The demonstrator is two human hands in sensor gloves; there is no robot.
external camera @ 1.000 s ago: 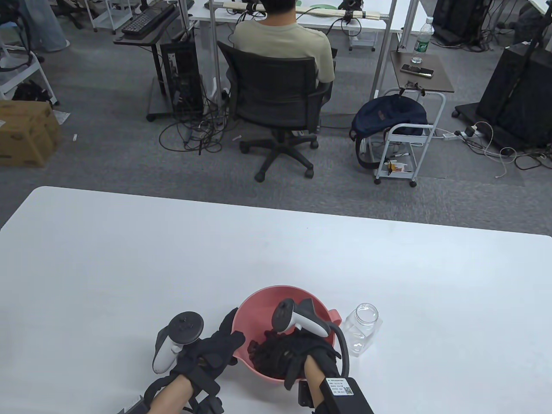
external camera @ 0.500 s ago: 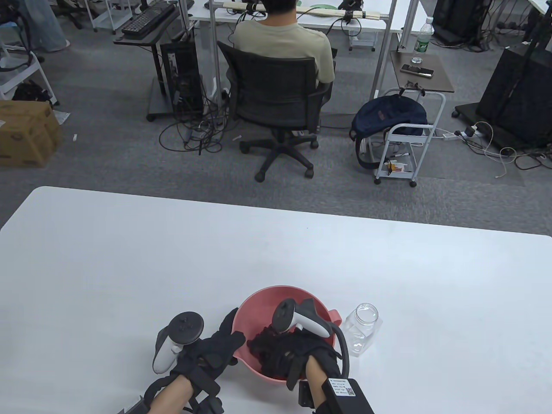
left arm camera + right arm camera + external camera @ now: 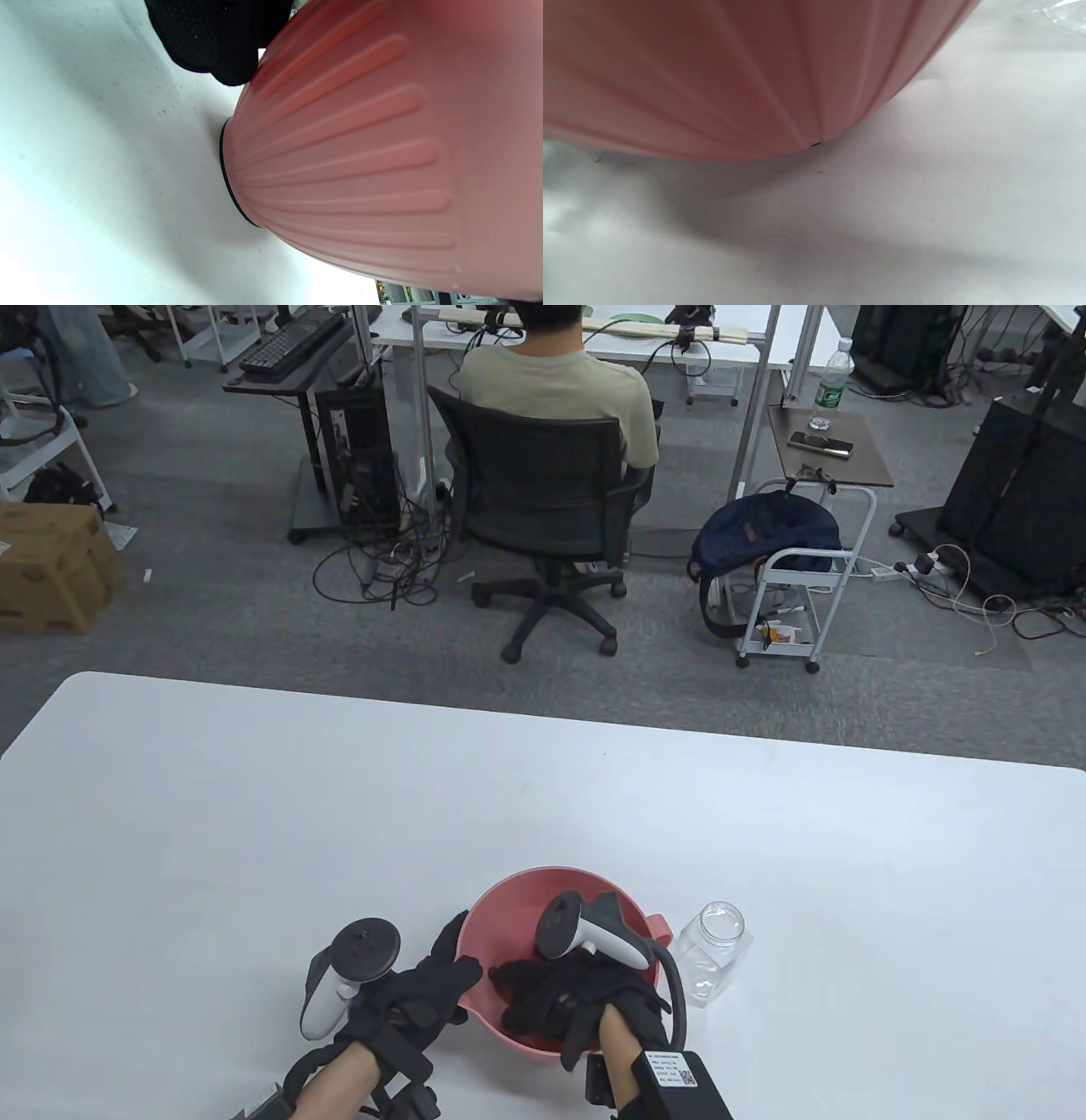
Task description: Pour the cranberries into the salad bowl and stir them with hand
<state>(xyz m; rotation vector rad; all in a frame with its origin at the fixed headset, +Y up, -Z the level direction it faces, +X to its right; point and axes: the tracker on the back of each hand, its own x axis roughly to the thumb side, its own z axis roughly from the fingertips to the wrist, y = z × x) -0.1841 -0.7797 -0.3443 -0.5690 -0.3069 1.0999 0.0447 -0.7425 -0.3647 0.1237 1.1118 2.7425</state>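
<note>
Left hand point(image 3: 416, 993) flat, fingers straight; right hand point(image 3: 564, 997) reaching down.

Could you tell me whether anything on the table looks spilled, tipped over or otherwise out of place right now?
Nothing stands out. The pink bowl sits flat on the white table, steadied by the left hand, with the right hand inside it. The clear jar stands upright beside it, and no spill shows.

Open-plan office/lab space. Grey carpet point(image 3: 212, 602), person seated in a mesh office chair point(image 3: 543, 500) at a workstation, keyboard point(image 3: 284, 343) on a stand, PC tower point(image 3: 365, 458), loose cables point(image 3: 382, 568) on the floor, rolling cart point(image 3: 789, 594), cardboard box point(image 3: 51, 564).
</note>
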